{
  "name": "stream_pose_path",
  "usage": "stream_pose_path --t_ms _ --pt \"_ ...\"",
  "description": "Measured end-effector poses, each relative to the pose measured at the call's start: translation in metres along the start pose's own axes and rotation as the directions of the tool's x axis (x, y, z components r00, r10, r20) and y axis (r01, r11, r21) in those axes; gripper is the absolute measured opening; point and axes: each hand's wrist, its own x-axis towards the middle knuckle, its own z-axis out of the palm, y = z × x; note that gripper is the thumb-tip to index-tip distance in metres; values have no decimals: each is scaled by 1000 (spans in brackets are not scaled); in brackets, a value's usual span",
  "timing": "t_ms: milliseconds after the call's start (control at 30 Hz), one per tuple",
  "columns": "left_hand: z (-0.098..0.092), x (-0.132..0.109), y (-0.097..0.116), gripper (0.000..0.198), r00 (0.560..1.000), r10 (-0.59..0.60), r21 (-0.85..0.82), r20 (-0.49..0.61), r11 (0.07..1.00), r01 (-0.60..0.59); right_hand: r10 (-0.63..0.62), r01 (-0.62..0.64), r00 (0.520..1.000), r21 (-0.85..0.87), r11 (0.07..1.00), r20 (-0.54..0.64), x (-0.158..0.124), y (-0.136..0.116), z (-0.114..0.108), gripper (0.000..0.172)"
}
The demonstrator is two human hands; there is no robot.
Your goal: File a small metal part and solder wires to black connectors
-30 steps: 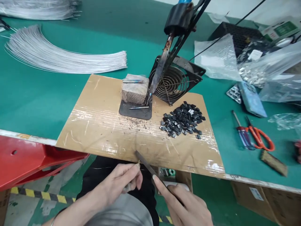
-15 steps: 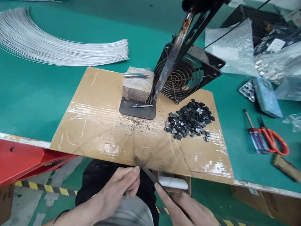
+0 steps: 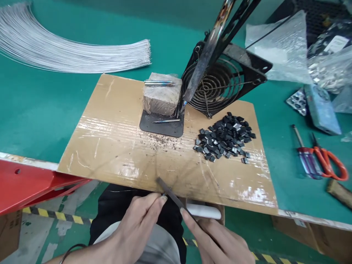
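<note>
My right hand (image 3: 220, 240) grips a flat dark metal file (image 3: 170, 192), index finger laid along it; the blade points up-left over the near edge of a taped cardboard sheet (image 3: 115, 143). My left hand (image 3: 139, 223) is pinched shut beside the blade, fingertips touching it; what they hold is too small to make out. Farther back on the cardboard are a heap of small black parts (image 3: 224, 137) and a soldering iron (image 3: 205, 60) angled down next to a block (image 3: 162, 95) on a dark plate (image 3: 165, 126).
A black fan (image 3: 220, 82) stands behind the iron. A fanned bundle of silver wires (image 3: 68, 55) lies far left on the green table (image 3: 41, 106). Plastic bags (image 3: 277, 51), a screwdriver (image 3: 304, 154) and orange scissors (image 3: 327, 159) lie right. A red metal part (image 3: 30, 183) juts at lower left.
The view has tipped down and closer. My hands keep their grips at the cardboard's near edge, and the file's blade has shifted slightly along my left fingertips.
</note>
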Motion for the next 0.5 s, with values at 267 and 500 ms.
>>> stream_pose_path --t_ms 267,500 --pt "-3 3 2 53 997 6 -166 75 986 6 -12 11 1000 56 998 11 -3 -1 9 44" --pt "-5 4 -3 55 998 -3 -189 67 982 15 41 -38 993 23 999 -112 7 -4 12 52"
